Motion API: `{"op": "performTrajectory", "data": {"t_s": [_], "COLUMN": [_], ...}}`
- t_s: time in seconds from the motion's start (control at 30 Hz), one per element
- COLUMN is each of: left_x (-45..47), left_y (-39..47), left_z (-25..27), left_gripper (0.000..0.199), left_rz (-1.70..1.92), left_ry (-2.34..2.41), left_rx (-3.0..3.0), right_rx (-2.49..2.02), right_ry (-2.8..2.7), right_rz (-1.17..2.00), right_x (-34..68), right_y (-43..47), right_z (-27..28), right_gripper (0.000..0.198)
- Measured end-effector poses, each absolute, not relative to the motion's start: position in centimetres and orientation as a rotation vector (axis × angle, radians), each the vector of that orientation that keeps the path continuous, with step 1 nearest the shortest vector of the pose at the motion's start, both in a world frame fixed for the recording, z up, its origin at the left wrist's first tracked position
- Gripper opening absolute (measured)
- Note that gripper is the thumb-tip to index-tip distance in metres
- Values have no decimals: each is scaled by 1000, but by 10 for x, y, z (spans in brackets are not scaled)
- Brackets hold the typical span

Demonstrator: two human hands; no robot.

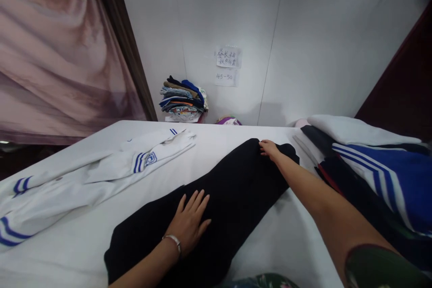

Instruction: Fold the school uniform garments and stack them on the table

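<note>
A black garment [232, 198] lies stretched slantwise over the white table; its kind is not clear from this side. My left hand [191, 220], with a bracelet on the wrist, rests flat on its near part, fingers extended. At the garment's far end, my right hand [269, 149] has its fingers bent together on the cloth near the upper edge, pinching it. To the left lies a white long-sleeved garment [101, 177] with blue stripes and a blue badge, spread loosely and touched by neither hand.
A heap of clothes, with a blue striped garment [401, 180] and a folded white one [357, 130], covers the table's right side. Behind the table's far edge stands a stack of folded clothes [184, 99]. Paper notes [228, 57] hang on the wall; a pink curtain [67, 45] is at left.
</note>
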State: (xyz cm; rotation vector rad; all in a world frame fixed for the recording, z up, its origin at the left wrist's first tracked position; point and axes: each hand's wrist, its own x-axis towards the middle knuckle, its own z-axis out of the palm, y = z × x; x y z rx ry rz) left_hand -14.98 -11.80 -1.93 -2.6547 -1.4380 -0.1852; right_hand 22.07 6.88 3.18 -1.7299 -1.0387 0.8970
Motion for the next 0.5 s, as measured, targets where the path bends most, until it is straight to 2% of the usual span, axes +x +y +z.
{"op": "performTrajectory", "data": {"t_s": [0.23, 0.5], "left_x": [-155, -159], "left_y": [-119, -118], "left_z": [-20, -17], "left_gripper": [58, 59], "left_rz": [-335, -411], "left_ry": [-1345, -1239], "left_rx": [-2685, -2683], "right_rx": [-1951, -2144], "right_ry": [-1100, -1378], "right_rz": [767, 514], "right_x": [225, 259], "right_y": [126, 105], "right_z": [10, -13], "right_gripper": [70, 61]}}
